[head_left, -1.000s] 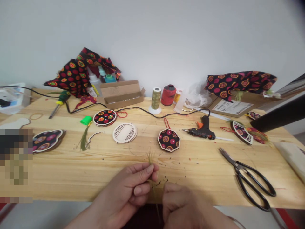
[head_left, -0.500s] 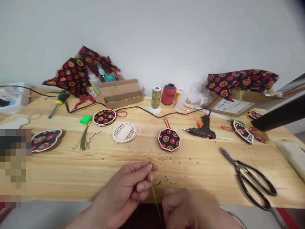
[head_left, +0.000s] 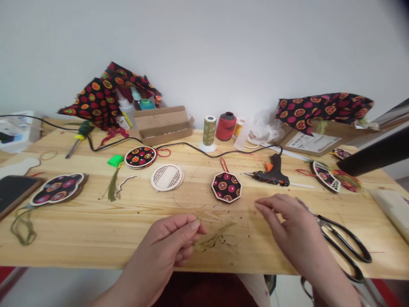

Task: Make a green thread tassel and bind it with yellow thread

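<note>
long cardboard box (head_left: 168,135): open at the back of the desk (head_left: 105,238), flap raised; its contents are too shadowed to tell.
labelled box (head_left: 311,143): back right, a patterned cloth (head_left: 326,106) lying over its top.
white tub (head_left: 25,145): far left, something dark and something pale inside, too blurred to name.
bottles (head_left: 146,105): back left, standing close against a second piece of dotted fabric (head_left: 96,98).
left hand (head_left: 179,241): low over the front edge, forearm coming up from below, fingers curled, thumb uppermost.
left grip: thumb pressed against the index finger, no gap showing; cannot tell whether a strand is pinched there.
right hand (head_left: 292,224): raised over the scissors (head_left: 347,243), hiding part of them, wrist bent, fingers pointing leftward.
right grip: thumb and forefinger drawn close; cannot tell whether the tips meet or hold anything.
green strands (head_left: 220,233): loose on the wood between the hands, just beside the left fingertips, among dark scraps (head_left: 227,244).
</note>
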Demonstrator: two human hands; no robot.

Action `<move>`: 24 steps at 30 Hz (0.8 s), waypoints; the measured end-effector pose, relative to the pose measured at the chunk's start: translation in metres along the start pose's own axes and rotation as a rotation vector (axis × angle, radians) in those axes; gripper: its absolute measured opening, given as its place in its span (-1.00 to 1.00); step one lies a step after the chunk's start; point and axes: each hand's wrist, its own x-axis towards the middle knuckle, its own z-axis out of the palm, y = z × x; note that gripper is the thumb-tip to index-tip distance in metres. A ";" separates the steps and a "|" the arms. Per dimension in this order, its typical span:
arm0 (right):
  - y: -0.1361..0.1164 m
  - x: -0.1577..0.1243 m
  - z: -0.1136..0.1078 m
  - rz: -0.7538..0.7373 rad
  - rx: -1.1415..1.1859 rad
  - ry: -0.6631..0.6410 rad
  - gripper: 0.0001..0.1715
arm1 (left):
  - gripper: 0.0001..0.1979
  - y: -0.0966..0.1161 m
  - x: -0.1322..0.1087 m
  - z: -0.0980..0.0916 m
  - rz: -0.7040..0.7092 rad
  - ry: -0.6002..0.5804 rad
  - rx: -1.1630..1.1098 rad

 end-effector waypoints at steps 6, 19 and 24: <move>0.071 -0.028 -0.030 0.374 -0.628 -0.099 -0.64 | -0.75 0.000 0.002 0.000 0.012 0.094 0.049; 0.112 -0.069 -0.038 0.408 -0.566 -0.262 -0.47 | -0.79 -0.006 0.009 0.004 0.003 0.015 0.013; 0.104 -0.065 -0.044 0.448 -0.377 -0.096 -0.56 | -0.79 -0.007 0.008 0.001 0.004 -0.030 0.037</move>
